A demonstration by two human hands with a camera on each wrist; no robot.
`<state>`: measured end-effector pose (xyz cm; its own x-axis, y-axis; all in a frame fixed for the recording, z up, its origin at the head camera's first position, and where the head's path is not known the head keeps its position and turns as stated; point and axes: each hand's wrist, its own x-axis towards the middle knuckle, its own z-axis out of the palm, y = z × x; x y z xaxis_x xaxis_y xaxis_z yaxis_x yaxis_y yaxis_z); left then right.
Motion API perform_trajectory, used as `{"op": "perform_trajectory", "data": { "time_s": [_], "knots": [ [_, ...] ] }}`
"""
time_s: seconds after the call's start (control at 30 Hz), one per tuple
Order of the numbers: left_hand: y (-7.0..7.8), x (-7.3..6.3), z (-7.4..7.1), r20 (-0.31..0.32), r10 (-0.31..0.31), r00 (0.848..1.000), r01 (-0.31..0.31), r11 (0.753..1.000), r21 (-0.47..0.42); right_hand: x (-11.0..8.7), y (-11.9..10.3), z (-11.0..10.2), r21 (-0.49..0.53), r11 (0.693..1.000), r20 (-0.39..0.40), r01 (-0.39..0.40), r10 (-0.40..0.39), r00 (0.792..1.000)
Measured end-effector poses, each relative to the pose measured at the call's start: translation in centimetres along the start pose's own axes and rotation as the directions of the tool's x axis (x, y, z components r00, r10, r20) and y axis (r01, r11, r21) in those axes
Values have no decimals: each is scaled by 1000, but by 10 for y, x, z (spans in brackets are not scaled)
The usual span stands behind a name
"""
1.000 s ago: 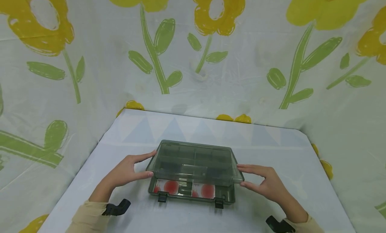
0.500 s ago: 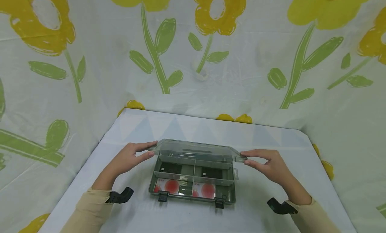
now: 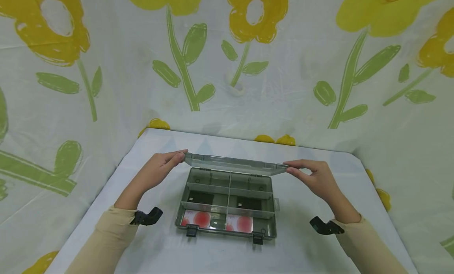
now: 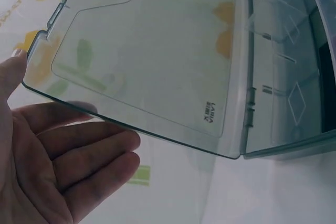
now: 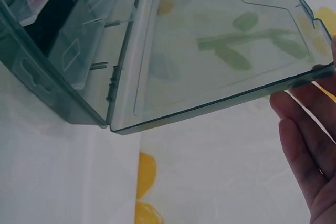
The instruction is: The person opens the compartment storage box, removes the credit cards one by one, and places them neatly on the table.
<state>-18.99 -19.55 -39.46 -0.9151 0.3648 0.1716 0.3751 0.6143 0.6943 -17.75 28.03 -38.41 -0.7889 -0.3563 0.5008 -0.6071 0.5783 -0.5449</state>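
Note:
A grey-green see-through compartment box lies on the table with its hinged lid swung up past its back edge. My left hand pinches the lid's left corner between thumb and fingers. At the opposite corner my right hand grips the lid the same way. In the left wrist view the lid shows small printed lettering, and several fingers spread below its edge. Two white cards with red circles lie in the front compartments, and two black flat pieces in the middle ones. The back compartments hold nothing visible.
Two dark latches hang at the box's front edge. A white table lies beneath it, its back edge meeting a flower-printed cloth that rises behind and at both sides. Black straps sit at both wrists.
The lid has swung from partly covering the box up and back, uncovering the middle and back compartments. Both hands have moved up and away with it; the box body has stayed in place.

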Motion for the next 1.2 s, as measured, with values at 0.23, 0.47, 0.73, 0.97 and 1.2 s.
{"op": "perform_trajectory", "data": {
  "time_s": [0.23, 0.47, 0.73, 0.97, 1.2],
  "knots": [
    [2, 10, 1, -37, -15, 999, 13, 998, -64, 12, 2, 0, 0, 1000, -43, 22, -22, 999],
    [9, 25, -2, -167, 38, 985, -42, 999, -22, 23, 5, 2, -21, 998, -81, 51, -53, 995],
    [8, 43, 4, -344, 61, 937, -84, 995, -52, 37, 10, 7, -65, 997, -121, 29, -37, 992],
    [4, 48, 8, -422, 56, 905, -105, 990, -94, 42, 18, 12, -108, 992, -151, 60, -76, 986],
    [-5, 53, 12, -403, 139, 904, -173, 984, -49, 45, 27, 16, -99, 992, -150, 82, -96, 984]
  ]
}}
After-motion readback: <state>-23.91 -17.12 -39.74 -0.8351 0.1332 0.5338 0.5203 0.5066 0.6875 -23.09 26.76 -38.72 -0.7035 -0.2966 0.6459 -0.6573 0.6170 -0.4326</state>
